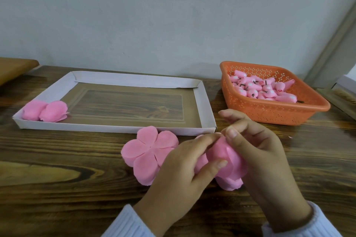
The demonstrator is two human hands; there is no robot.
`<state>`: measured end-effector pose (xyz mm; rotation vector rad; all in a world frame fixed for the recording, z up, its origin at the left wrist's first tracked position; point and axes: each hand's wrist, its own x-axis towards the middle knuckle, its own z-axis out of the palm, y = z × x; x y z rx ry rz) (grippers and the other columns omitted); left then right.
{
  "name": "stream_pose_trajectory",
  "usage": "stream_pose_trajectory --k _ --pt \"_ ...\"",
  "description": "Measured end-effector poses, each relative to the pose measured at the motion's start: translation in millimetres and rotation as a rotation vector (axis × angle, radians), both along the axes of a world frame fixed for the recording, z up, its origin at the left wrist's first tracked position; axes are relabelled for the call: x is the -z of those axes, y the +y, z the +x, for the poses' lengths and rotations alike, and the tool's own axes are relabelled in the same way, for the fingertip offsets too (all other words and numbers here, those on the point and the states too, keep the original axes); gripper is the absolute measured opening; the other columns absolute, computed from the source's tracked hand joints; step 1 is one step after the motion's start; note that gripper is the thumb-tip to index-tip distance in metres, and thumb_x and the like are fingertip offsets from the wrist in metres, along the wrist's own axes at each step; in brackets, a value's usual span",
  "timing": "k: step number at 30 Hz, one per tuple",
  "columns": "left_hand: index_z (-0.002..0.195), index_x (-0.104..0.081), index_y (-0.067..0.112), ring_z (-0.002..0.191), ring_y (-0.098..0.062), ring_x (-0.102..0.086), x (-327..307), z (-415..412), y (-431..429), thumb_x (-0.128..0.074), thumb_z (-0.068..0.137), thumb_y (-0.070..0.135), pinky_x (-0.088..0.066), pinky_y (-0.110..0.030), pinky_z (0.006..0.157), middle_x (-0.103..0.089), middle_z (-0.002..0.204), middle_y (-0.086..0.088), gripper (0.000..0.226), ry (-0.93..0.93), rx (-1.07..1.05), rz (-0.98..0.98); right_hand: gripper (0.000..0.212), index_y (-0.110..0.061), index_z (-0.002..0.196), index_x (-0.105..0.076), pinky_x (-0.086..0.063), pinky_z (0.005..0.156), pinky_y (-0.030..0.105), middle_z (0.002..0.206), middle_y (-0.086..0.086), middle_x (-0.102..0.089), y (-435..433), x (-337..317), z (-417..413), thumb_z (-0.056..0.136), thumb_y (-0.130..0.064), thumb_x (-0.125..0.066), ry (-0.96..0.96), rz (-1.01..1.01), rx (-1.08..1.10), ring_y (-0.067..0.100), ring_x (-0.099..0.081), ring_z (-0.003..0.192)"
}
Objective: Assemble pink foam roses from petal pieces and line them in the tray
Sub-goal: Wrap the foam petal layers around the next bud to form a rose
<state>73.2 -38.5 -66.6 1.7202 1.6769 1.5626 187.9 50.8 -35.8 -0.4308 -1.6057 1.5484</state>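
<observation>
Both hands hold a partly wrapped pink foam rose just above the table in front of me. My left hand grips its left side, thumb pressed on the petals. My right hand pinches the top of the rose with thumb and fingers. A flat stack of five-lobed pink petal pieces lies on the table to the left of my hands. The white cardboard tray sits behind, with two finished pink roses side by side in its near-left corner.
An orange perforated basket at the right back holds several pink rosebud cores. A wooden board edge shows at the far left. A pale wall stands behind the dark wooden table.
</observation>
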Motion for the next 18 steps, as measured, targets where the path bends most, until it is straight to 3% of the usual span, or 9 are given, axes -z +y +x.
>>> stream_pose_trajectory --k 3,6,9,13,15,18 --pt "0.123 -0.062 0.018 0.106 -0.004 -0.063 0.7 -0.8 1.1 -0.053 0.089 0.046 -0.053 -0.036 0.087 -0.068 0.112 0.013 0.045 0.023 -0.041 0.044 0.039 -0.021 0.064 -0.072 -0.041 0.093 0.038 0.111 -0.011 -0.069 3.0 1.3 0.4 0.058 -0.058 -0.082 0.012 -0.029 -0.004 0.008 -0.061 0.109" --pt "0.106 -0.068 0.023 0.094 -0.005 -0.066 0.6 1.0 1.6 -0.062 0.082 0.044 -0.055 -0.033 0.076 -0.069 0.100 0.018 0.032 -0.045 -0.109 0.119 0.038 -0.022 0.065 -0.072 -0.045 0.089 0.032 0.109 -0.012 -0.069 4.1 1.1 0.6 0.056 -0.058 -0.083 0.018 -0.041 -0.008 0.005 -0.062 0.103" --pt "0.088 -0.065 0.025 0.090 -0.016 -0.065 -0.5 0.8 1.9 -0.071 0.072 0.041 -0.057 -0.035 0.073 -0.068 0.095 0.013 0.023 -0.268 -0.064 0.102 0.037 -0.022 0.063 -0.072 -0.051 0.085 0.023 0.107 -0.012 -0.070 3.6 -0.4 0.4 0.054 -0.056 -0.085 0.042 -0.075 -0.024 0.003 -0.063 0.101" --pt "0.080 -0.067 0.022 0.101 -0.012 -0.065 0.9 -3.6 3.3 -0.072 0.069 0.043 -0.055 -0.028 0.082 -0.069 0.106 0.007 0.024 -0.554 0.151 -0.067 0.039 -0.021 0.061 -0.071 -0.046 0.093 0.038 0.105 -0.011 -0.071 2.6 -0.9 0.0 0.051 -0.055 -0.086 0.044 -0.117 -0.039 0.007 -0.061 0.107" --pt "0.078 -0.069 0.023 0.108 -0.011 -0.062 2.2 -3.0 5.0 -0.066 0.072 0.045 -0.050 -0.035 0.094 -0.069 0.110 0.005 0.023 -0.601 0.185 -0.098 0.039 -0.021 0.061 -0.071 -0.044 0.093 0.039 0.106 -0.010 -0.071 2.8 -1.1 0.1 0.049 -0.055 -0.087 0.043 -0.137 -0.049 0.006 -0.062 0.105" --pt "0.087 -0.070 0.015 0.114 -0.023 -0.060 2.7 0.7 5.6 -0.062 0.075 0.046 -0.040 -0.051 0.106 -0.069 0.111 -0.004 0.034 -0.677 0.190 -0.098 0.038 -0.021 0.061 -0.071 -0.044 0.092 0.037 0.107 -0.009 -0.070 2.8 -0.7 1.3 0.049 -0.053 -0.089 0.062 -0.160 -0.074 0.005 -0.063 0.105"
